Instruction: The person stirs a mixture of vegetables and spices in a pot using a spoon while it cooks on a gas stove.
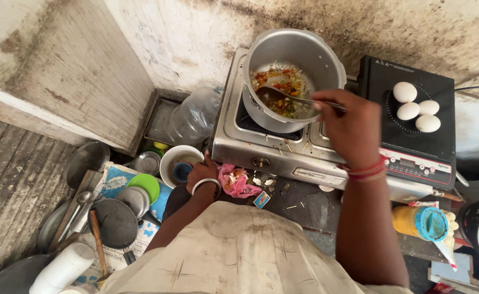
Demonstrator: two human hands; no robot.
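My right hand [349, 126] grips the handle of a metal spoon [283, 96] whose bowl rests in chopped vegetables inside an aluminium pot [296, 54]. The pot sits on the left burner of a steel gas stove [250, 147]. My left hand [202, 173] hangs lower, at the stove's front left corner beside a pink cloth [235, 182]; its fingers curl downward and I cannot see whether they hold anything. A bangle circles that wrist, red threads the right one.
A black induction cooktop [413, 147] to the right carries several white eggs [416, 108]. A yellow jar with a blue lid [421, 222] stands lower right. Bowls, plates, a dark pan [114, 223] and a clear plastic bottle [195, 115] crowd the floor at left.
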